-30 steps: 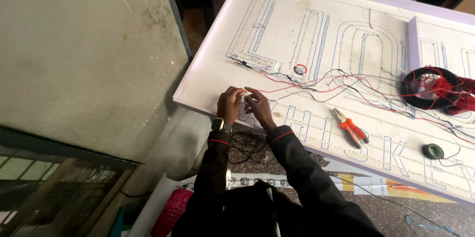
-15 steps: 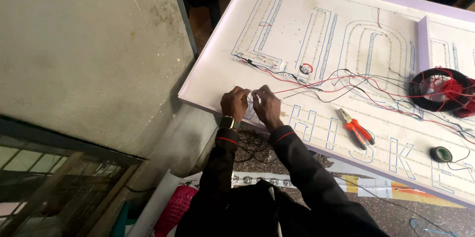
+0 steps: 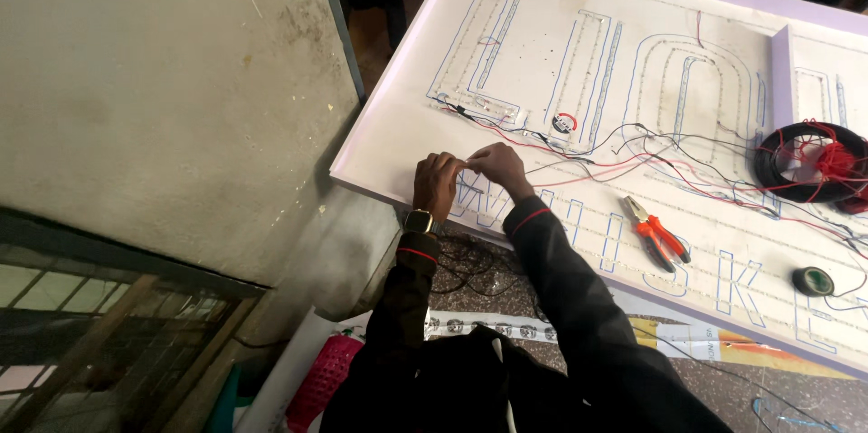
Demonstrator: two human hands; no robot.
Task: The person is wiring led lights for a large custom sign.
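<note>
While you lean over the big white sign board [image 3: 398,139], your left hand [image 3: 436,184] and right hand [image 3: 499,168] meet near its lower left edge. Both hands pinch something tiny between the fingertips, likely a thin red and black wire [image 3: 542,145] end, but it is too small to tell for sure. You hold it close, maybe so both hands can steady it. The board is flat and smooth, with blue letter outlines drawn on it. Further right lie the orange-handled metal pliers [image 3: 657,236], set down within easy reach. After that comes a round black coil of wire with red strands [image 3: 809,162], then a small dark roll of tape [image 3: 813,281].
</note>
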